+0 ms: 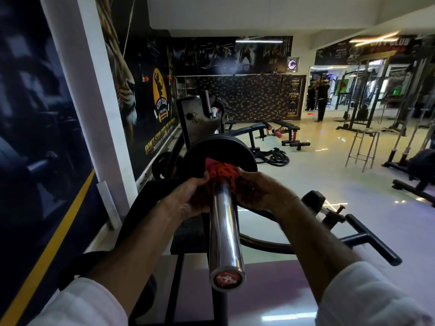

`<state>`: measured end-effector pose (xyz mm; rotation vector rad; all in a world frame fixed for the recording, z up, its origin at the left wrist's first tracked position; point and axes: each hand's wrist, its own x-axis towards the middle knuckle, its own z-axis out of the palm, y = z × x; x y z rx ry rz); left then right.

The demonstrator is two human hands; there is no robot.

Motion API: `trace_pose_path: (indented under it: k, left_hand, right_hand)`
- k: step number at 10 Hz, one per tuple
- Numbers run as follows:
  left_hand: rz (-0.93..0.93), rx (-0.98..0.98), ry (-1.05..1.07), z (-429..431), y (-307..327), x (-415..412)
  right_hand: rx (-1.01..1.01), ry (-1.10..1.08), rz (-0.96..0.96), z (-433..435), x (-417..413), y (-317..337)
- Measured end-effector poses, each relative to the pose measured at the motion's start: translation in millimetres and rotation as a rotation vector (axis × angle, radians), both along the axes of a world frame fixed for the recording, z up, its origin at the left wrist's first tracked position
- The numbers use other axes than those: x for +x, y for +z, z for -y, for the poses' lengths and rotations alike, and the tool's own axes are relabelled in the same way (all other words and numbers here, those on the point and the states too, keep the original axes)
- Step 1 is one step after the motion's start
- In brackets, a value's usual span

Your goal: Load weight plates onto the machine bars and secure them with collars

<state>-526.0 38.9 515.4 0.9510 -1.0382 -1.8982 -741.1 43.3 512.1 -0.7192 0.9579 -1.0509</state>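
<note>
collar step in hand: left hand [188,196] and right hand [261,191] pinch the red collar [220,172] around the chrome bar [223,222], against the black plates [219,149]; next, clamp it tight

A gym; benches [280,128], cable machines [367,95], "City Club" mural [161,100].

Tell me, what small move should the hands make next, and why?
Probably clamp the red collar shut. Both the left hand and right hand hold it around the steel bar, seemingly against the black plates, so locking appears to remain.
</note>
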Motion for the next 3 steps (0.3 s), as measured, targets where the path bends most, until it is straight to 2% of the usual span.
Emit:
trace_pose_path:
  k: [2,3]
  left_hand:
    - [0.073,0.006,0.034,-10.6,5.4,-3.4]
    - [0.214,-0.058,0.152,-20.9,0.5,-3.1]
  right_hand:
    - [-0.044,-0.062,-0.01,-14.3,10.3,3.6]
    - [-0.108,-0.119,-0.126,-25.6,12.6,0.5]
